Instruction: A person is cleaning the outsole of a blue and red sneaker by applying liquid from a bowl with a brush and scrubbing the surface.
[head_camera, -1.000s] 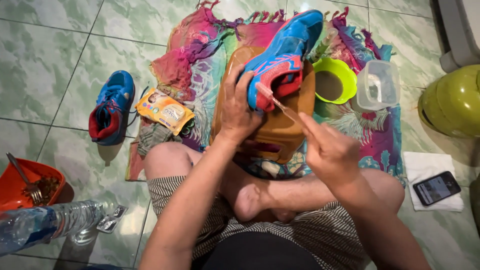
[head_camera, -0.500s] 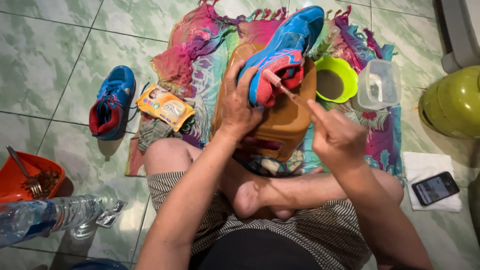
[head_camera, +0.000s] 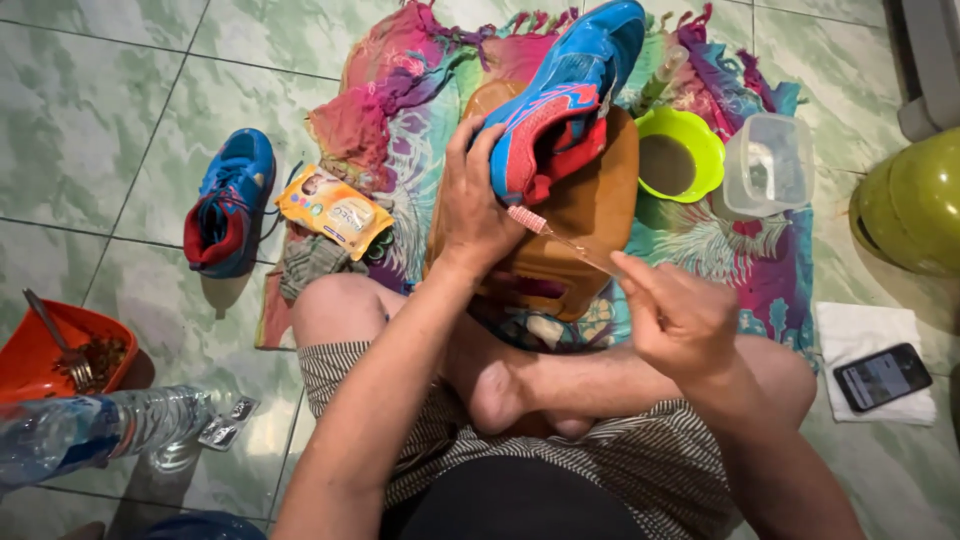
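Observation:
I sit cross-legged on a tiled floor. My left hand (head_camera: 478, 205) grips the heel of a blue and red sports shoe (head_camera: 562, 95), which rests on a brown plastic container (head_camera: 580, 230) in front of my legs. My right hand (head_camera: 675, 315) holds a clear-handled toothbrush (head_camera: 560, 238); its bristled head touches the shoe's heel edge. The matching second shoe (head_camera: 232, 203) lies on the floor to the left.
A colourful fringed cloth (head_camera: 400, 90) lies under the container. A green bowl (head_camera: 682, 152) and a clear plastic tub (head_camera: 768, 164) stand on the right. An orange packet (head_camera: 333, 210), a red dish with a fork (head_camera: 50, 352), a water bottle (head_camera: 100, 428), a phone (head_camera: 882, 376) and a green helmet (head_camera: 915, 200) lie around.
My right hand has drawn back toward me, and the brush head has slid down along the shoe's heel. My left hand keeps its hold on the shoe.

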